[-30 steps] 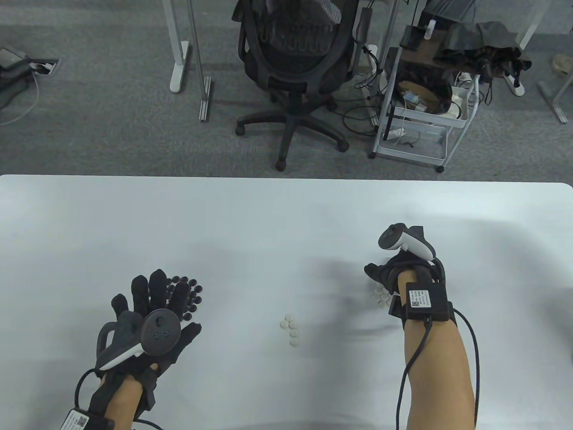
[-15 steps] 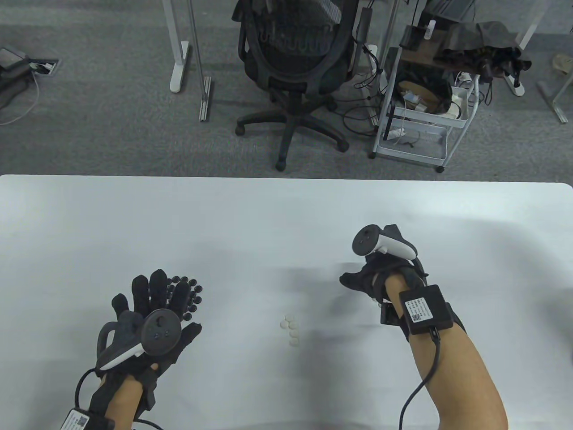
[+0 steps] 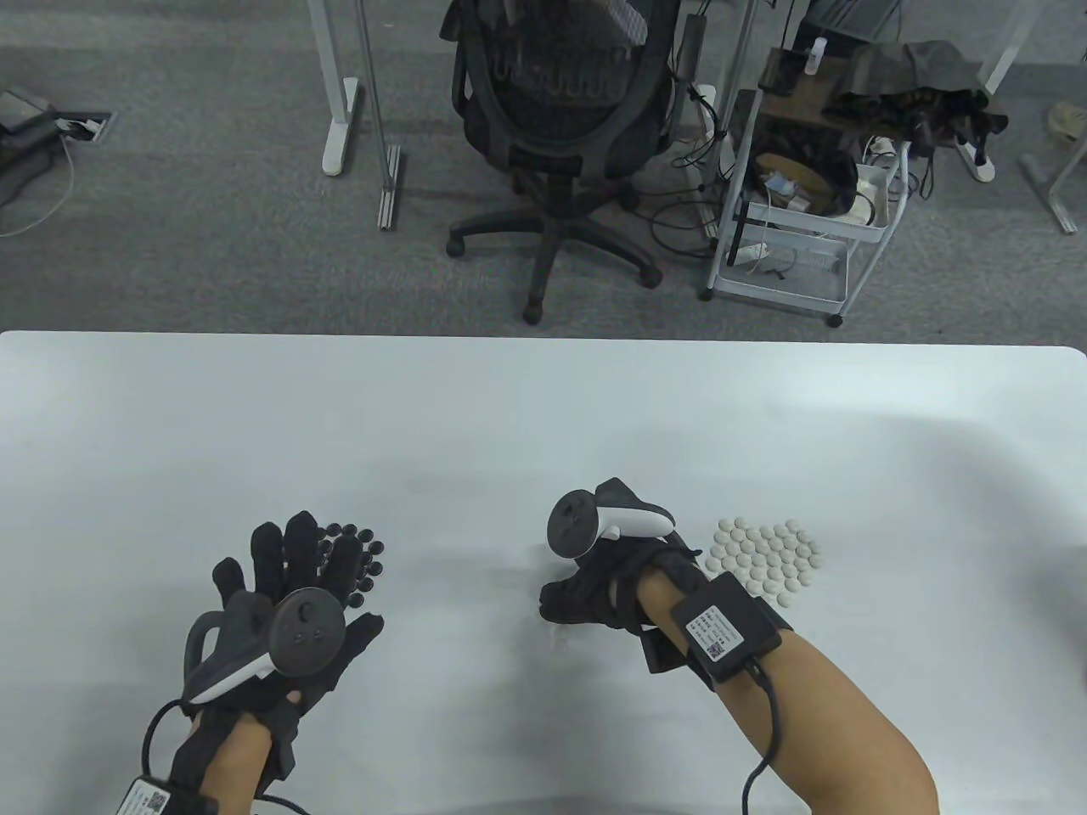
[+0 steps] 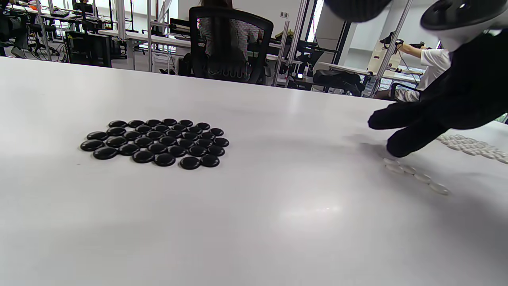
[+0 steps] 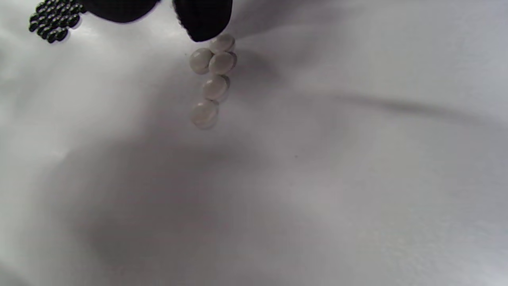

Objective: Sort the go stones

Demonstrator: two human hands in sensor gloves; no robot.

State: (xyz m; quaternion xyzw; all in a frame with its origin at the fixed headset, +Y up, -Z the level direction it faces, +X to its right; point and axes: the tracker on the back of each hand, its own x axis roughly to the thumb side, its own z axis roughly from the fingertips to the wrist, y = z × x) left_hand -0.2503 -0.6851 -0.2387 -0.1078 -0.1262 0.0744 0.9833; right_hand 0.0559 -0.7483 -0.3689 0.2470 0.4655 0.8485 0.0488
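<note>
White tabletop (image 3: 543,407), table view: right hand (image 3: 594,590), grip hidden, covers stray white stones; left hand (image 3: 289,594) flat beside black cluster (image 3: 361,556). Right wrist view: a fingertip (image 5: 204,20) touches five loose glossy white stones (image 5: 212,75); a careless sweep could scatter them.

white table (image 3: 543,407) | black stones (image 4: 156,142) left | white stones (image 3: 768,560) right | five loose white stones (image 5: 210,79) centre

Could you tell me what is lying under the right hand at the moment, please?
Under the right hand lie five loose white stones, seen from the right wrist view; one fingertip reaches the top one. In the table view the hand covers them almost entirely.
</note>
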